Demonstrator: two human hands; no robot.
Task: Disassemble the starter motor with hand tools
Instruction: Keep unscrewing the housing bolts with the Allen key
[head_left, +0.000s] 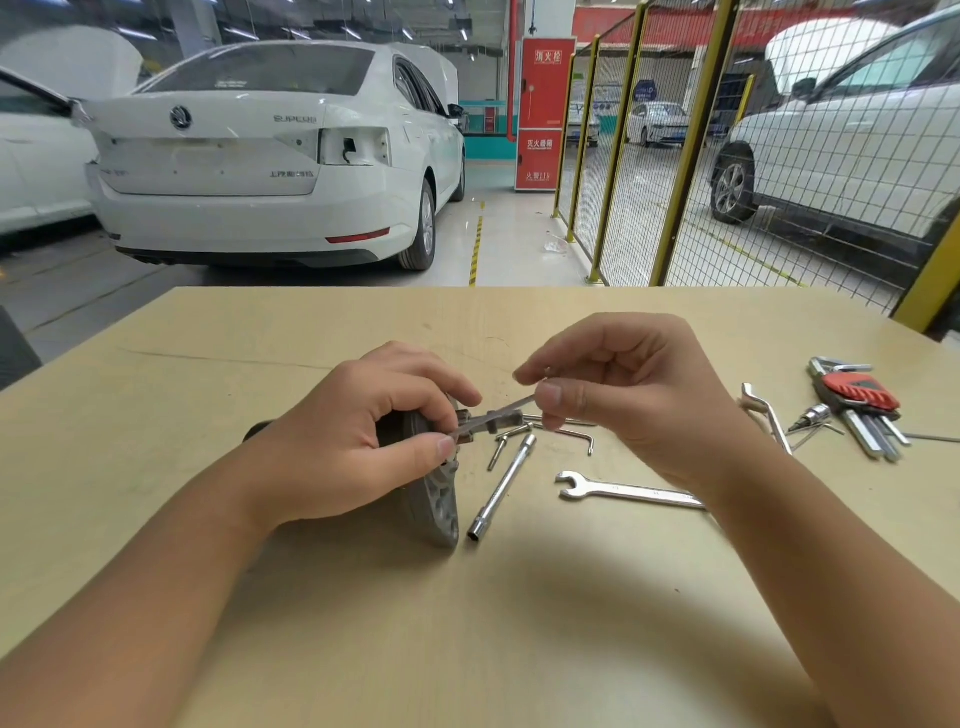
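Note:
The starter motor (436, 499) lies on the wooden table (519, 597), its grey flange and pinion end facing right; most of its body is hidden under my left hand (363, 436), which grips it near the pinion. My right hand (623, 395) pinches the end of a thin metal hex key (498, 413) between thumb and fingers. The key slants down-left, and its far tip reaches the motor's end by my left thumb.
A socket tube wrench (501, 488), a bolt (497, 452) and another hex key (576, 434) lie just right of the motor. An open-end spanner (623, 491), an offset wrench (769, 415) and a red-holder hex key set (862, 410) lie further right. Cars and a mesh fence stand beyond.

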